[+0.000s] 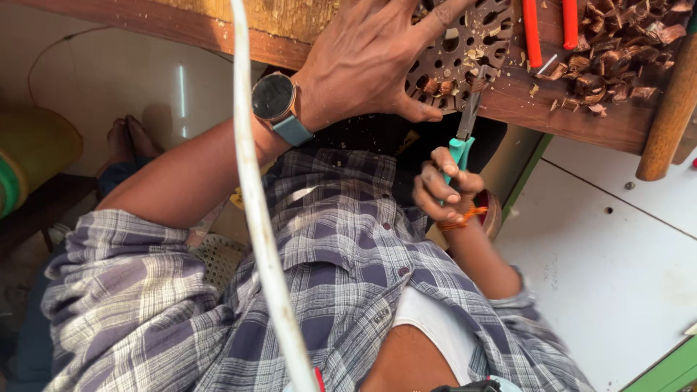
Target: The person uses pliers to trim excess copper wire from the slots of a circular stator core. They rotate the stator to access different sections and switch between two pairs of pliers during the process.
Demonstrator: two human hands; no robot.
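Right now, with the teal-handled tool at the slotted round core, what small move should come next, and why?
Probably a short push of the teal-handled metal tool deeper into the slot. The right hand grips its handle, its tip sits at the edge of the slotted round brown core, and the left hand presses the core flat on the wooden bench.

cam: head-worn, single | aim: steep down, over own chest | range: close | wooden bench edge (581, 120) at 12-2 o'clock
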